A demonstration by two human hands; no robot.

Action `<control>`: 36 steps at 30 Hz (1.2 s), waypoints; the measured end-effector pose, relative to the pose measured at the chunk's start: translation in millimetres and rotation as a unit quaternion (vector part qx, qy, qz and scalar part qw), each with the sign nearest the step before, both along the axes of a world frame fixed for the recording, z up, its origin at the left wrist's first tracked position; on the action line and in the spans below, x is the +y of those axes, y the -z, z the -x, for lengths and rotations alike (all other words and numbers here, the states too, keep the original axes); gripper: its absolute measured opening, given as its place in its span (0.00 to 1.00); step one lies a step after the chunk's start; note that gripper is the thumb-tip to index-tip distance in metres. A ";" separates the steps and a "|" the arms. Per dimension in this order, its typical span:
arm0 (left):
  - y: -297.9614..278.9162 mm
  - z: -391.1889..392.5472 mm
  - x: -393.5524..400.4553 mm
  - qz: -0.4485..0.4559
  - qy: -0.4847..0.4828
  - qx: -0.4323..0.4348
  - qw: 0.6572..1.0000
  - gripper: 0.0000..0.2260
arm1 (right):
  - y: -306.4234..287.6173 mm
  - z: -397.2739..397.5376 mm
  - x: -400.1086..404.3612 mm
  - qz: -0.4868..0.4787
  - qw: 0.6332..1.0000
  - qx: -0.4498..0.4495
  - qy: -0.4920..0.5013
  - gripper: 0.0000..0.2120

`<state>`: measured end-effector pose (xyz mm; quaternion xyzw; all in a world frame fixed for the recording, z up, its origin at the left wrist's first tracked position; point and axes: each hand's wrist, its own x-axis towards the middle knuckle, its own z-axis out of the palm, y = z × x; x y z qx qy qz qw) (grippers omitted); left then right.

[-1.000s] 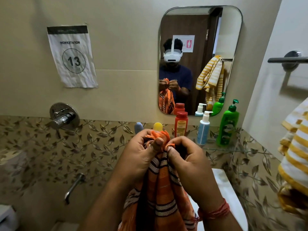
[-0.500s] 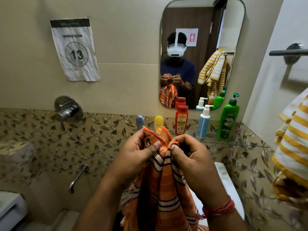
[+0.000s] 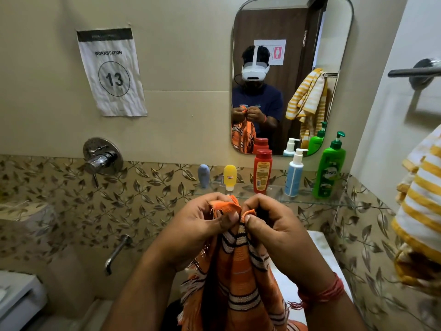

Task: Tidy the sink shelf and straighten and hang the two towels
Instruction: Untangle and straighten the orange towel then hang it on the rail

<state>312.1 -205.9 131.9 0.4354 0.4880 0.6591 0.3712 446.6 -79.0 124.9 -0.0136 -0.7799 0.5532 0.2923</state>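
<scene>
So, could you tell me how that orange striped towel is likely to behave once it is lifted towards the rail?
The orange striped towel probably stays floppy: it hangs bunched from both pinching hands. Its frayed edge may snag. It looks thin, likely light.

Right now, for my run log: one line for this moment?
both hands pinch orange towel top edge | yellow towel bunched | five bottles upright

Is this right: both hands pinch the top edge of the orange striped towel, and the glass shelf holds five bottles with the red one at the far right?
Not quite. In the head view the green pump bottle stands far right on the glass shelf; the red bottle is in the middle. The left hand and right hand do pinch the orange striped towel.
</scene>
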 end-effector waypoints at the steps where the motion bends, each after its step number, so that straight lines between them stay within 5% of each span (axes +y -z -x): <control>1: 0.6 -0.2 1.2 0.001 -0.010 -0.002 1.000 0.13 | -0.2 -0.4 0.8 0.002 1.000 0.001 -0.003 0.03; 6: 3.7 -1.4 7.5 -0.014 -0.060 -0.036 0.997 0.09 | -1.7 -1.6 3.9 -0.041 0.999 0.026 0.014 0.04; 16: 1.7 4.9 17.9 -0.032 -0.130 0.047 0.990 0.07 | -3.3 3.7 2.3 -0.145 0.986 0.012 0.076 0.03; 29: -1.9 6.7 34.2 -0.030 -0.219 0.070 0.973 0.03 | -7.7 12.0 12.1 -0.113 0.984 0.070 0.118 0.02; 36: -1.1 0.8 50.6 -0.021 -0.186 0.058 0.981 0.12 | -13.2 21.3 8.1 -0.129 0.973 0.079 0.177 0.04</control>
